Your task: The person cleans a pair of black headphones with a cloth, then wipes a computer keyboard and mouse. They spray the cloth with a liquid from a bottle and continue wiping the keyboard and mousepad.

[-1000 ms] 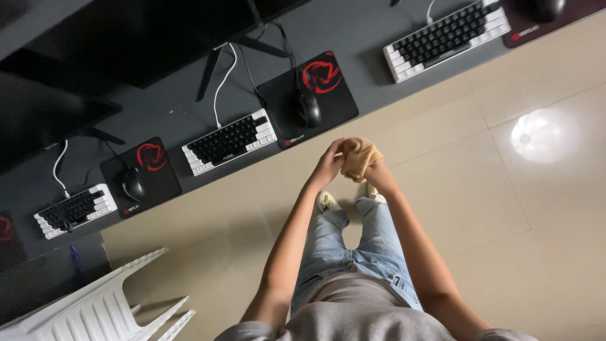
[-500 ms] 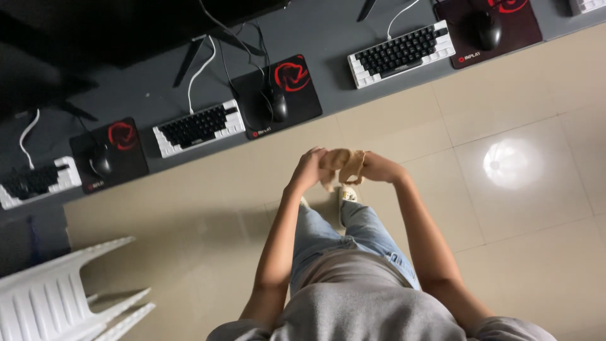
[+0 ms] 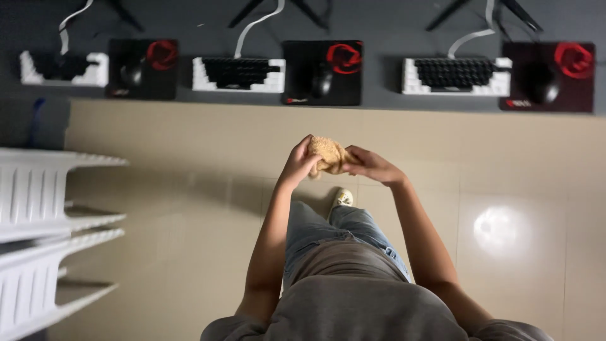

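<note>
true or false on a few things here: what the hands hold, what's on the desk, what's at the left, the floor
1. Both hands, the left hand and the right hand, hold a tan cloth. True.
2. The cloth lies on the grey desk. False: it is held above the tiled floor, clear of the desk.
3. Three keyboards sit on the desk, the middle keyboard among them. True.
4. A black office chair stands at the left. False: stacked white plastic chairs are there.

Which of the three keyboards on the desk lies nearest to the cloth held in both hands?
The middle keyboard, black keys on a white base, just up and left of the tan cloth. The other two sit far off toward the desk's left and right ends.
</note>
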